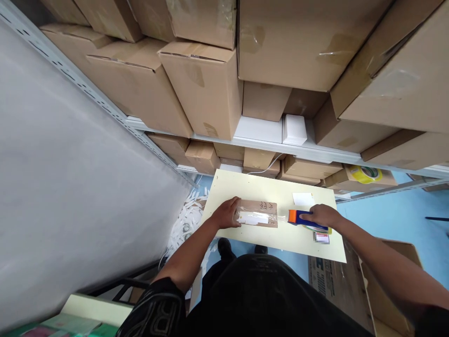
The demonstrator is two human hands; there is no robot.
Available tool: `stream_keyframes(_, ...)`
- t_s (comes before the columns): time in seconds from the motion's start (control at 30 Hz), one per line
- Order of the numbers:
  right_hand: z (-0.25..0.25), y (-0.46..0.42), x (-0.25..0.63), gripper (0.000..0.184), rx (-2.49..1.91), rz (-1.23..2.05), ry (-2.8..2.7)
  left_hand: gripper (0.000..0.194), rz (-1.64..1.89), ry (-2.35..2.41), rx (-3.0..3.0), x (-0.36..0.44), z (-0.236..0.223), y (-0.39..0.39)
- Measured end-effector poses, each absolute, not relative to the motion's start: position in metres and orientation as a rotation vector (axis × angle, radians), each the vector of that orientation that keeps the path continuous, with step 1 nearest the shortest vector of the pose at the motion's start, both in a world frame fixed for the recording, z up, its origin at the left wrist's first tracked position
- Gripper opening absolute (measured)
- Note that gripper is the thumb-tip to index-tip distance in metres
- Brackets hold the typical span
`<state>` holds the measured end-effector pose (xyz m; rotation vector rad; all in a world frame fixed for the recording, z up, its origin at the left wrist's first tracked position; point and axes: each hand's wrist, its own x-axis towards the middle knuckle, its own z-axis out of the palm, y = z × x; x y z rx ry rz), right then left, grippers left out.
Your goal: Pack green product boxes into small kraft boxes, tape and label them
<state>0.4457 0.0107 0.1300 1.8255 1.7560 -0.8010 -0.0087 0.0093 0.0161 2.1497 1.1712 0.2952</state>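
A small cardboard box [250, 206] with handwriting on its top lies on the pale yellow table [224, 185]. Gripping the box's left end is my left hand [227, 213], fingers closed around it. Clear tape runs along the box over a white paper [253, 218] and stretches off its right end. That strip leads to a blue and orange tape dispenser [301, 218], which my right hand [323, 216] holds by its handle to the right of the box.
Behind the table stand shelves [266, 145] stacked with cardboard boxes [201, 89]. A yellow tape roll [365, 174] rests on a box at right. White paper [303, 199] and a small card [321, 238] lie on the table. White scraps [184, 224] litter the floor at left.
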Motion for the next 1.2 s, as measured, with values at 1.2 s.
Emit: stream_keyframes(1.2,-0.014,-0.061,0.344,0.046,2.209,-0.376,1.877,0.114,0.552,1.222,1.225,-0.010,-0.041,-0.050)
